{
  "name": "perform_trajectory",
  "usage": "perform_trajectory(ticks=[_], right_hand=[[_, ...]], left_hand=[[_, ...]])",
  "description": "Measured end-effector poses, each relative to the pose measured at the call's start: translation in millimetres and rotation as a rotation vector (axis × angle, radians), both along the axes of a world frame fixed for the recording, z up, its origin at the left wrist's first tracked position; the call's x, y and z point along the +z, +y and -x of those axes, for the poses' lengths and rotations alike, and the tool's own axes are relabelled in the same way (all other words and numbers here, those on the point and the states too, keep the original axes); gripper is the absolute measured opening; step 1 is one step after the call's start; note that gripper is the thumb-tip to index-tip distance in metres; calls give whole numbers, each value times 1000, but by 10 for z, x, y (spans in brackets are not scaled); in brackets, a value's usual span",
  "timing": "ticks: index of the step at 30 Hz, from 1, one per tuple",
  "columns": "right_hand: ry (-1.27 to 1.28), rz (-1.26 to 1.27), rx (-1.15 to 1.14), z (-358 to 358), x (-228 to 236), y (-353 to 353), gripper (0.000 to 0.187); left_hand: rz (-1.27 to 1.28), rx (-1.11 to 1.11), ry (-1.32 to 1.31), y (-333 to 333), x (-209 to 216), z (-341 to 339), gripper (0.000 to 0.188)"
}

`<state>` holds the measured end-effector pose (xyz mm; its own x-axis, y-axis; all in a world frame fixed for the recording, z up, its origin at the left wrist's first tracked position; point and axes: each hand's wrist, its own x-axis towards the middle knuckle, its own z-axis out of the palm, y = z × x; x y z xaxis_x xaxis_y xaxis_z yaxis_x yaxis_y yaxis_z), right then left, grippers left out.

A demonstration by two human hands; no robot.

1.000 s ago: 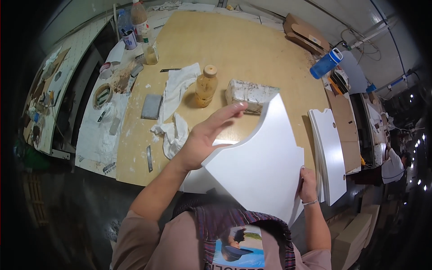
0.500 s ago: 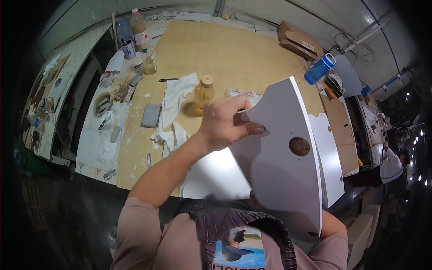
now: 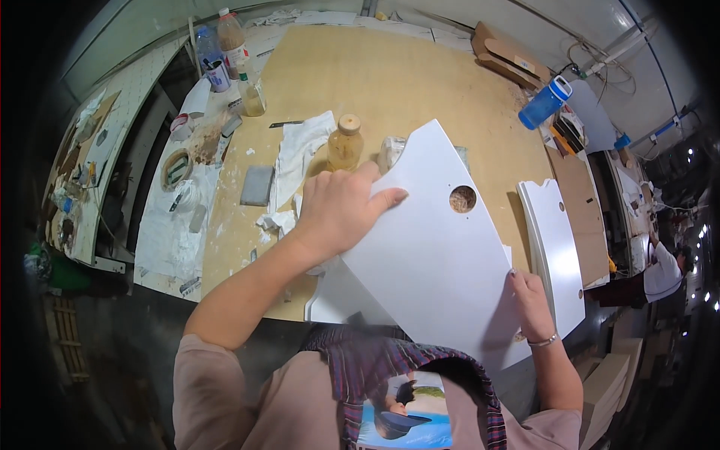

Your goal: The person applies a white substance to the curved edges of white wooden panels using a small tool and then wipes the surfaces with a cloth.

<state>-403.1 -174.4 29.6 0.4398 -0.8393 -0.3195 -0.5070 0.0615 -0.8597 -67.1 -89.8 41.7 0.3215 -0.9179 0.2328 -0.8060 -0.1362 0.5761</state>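
Note:
Both hands grip a white shaped panel [image 3: 427,255] tilted above the near edge of the table. It has a curved notch in its far left edge and a round recess showing rough brown board inside. My left hand [image 3: 341,206] is closed on the notched edge, thumb on the face. My right hand [image 3: 534,304] is closed on the right edge, its other fingers partly hidden behind the panel. Beneath lies another white panel [image 3: 337,296], mostly covered. Just beyond my left hand stand a bottle of yellowish liquid [image 3: 346,150] and a white cloth [image 3: 304,154].
Several white panels [image 3: 555,240] are stacked at the table's right edge. A grey flat block [image 3: 257,185] lies left of the cloth. Tape roll [image 3: 177,169], bottles [image 3: 232,41] and a cup [image 3: 217,76] line the left side. A blue water bottle [image 3: 545,103] stands far right, near a cardboard box [image 3: 510,56].
The panel has tipped from steep to flatter, its face turning upward, and its far end has moved left. My right hand, hidden before, now shows on its right edge.

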Motion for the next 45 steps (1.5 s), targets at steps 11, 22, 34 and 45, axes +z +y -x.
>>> perform_trajectory(ticks=[11, 22, 34, 45], right_hand=[[5, 164, 29, 95, -323, -15, 45], [35, 166, 25, 159, -602, 28, 48], [-47, 118, 86, 186, -795, 53, 44], [-214, 131, 1, 392, -788, 79, 43]], left_hand=[[250, -116, -11, 764, -1520, -506, 24], [513, 414, 1053, 1047, -1080, -559, 22], [98, -4, 257, 372, -165, -467, 30], [215, 84, 1099, 618, -256, -386, 18]])
